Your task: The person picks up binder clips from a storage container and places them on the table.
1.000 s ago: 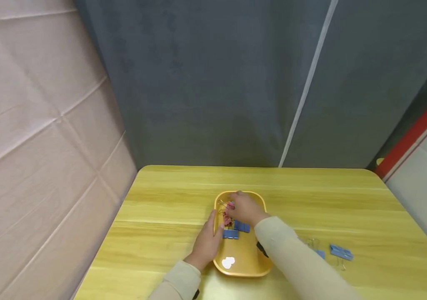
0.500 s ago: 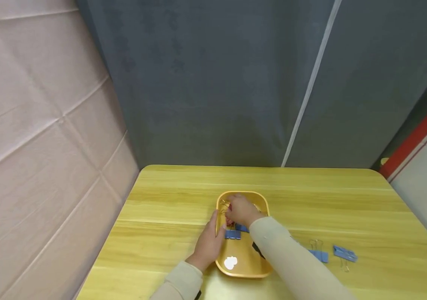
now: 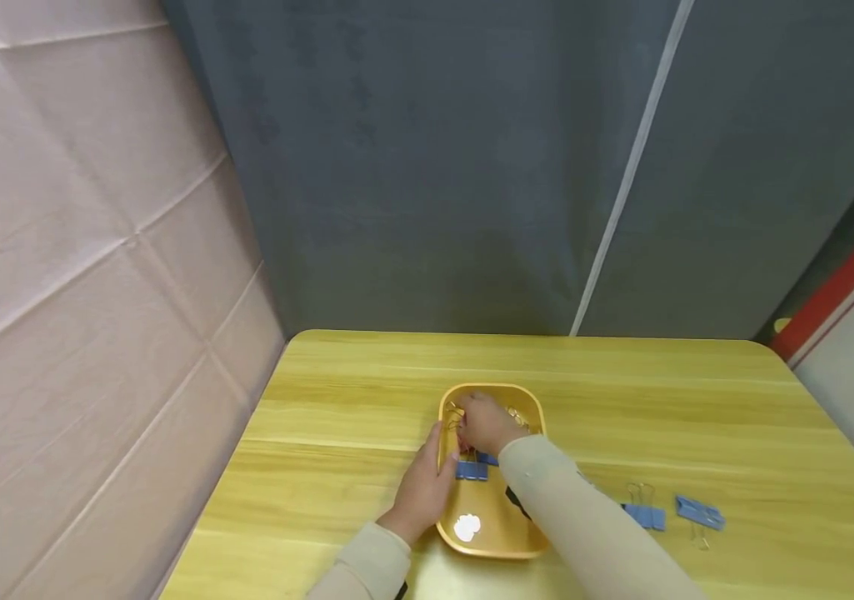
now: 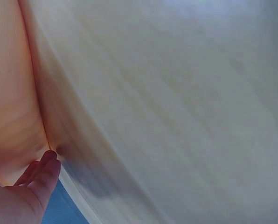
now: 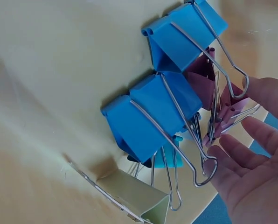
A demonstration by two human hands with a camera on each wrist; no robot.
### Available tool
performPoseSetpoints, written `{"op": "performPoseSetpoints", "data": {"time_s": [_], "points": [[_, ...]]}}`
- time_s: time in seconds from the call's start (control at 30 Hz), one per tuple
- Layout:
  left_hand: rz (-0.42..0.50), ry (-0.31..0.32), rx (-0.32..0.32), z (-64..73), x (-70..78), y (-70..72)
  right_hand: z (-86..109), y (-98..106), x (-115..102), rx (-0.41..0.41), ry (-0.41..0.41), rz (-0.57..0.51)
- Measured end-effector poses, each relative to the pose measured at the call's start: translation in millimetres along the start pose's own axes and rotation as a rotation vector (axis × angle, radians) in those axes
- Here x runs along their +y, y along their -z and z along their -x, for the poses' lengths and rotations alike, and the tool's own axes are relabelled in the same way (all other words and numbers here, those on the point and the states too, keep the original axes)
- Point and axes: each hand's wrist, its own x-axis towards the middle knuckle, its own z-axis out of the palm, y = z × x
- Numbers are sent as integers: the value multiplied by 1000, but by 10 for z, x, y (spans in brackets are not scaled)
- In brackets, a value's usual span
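Note:
My left hand (image 3: 422, 489) grips the near-left side of a yellow-orange tray (image 3: 497, 521), thumb over the rim and fingers along the outer wall. In the left wrist view, fingertips (image 4: 48, 161) touch that wall. My right hand (image 3: 488, 422) reaches down inside the tray's far-left part. Its loosely extended fingers (image 5: 262, 133) lie right beside pink binder clips (image 5: 202, 84), and one fingertip meets a blue clip's wire handle. Large blue binder clips (image 5: 150, 114) lie beside the pink ones, with a teal clip (image 5: 169, 158) and a yellow clip (image 5: 134, 189) nearby.
Two blue binder clips, one partly behind the right sleeve (image 3: 644, 517) and one farther right (image 3: 700, 512), lie on the wooden table (image 3: 352, 400). A dark curtain (image 3: 427, 167) hangs behind it, and a pale cloth wall (image 3: 97, 292) stands at left.
A second ago my right hand held a pink binder clip in view at its fingertips. The hand has since shifted slightly within the tray and covers that spot. My left hand keeps its grip.

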Motion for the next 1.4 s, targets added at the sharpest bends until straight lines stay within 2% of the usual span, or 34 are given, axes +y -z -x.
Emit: {"op": "performPoseSetpoints", "data": {"time_s": [0.3,0.8,1.4], "points": [[-3,-6,-3,5,-7,-5,-17,-35,-2,-20,-48,20],[-14,12,-18,7,0,-13,-79,-64,44,-52,-63,37],[-24,-10,-17,-16,-1,-15,-42,5,49,-2,7,59]]}}
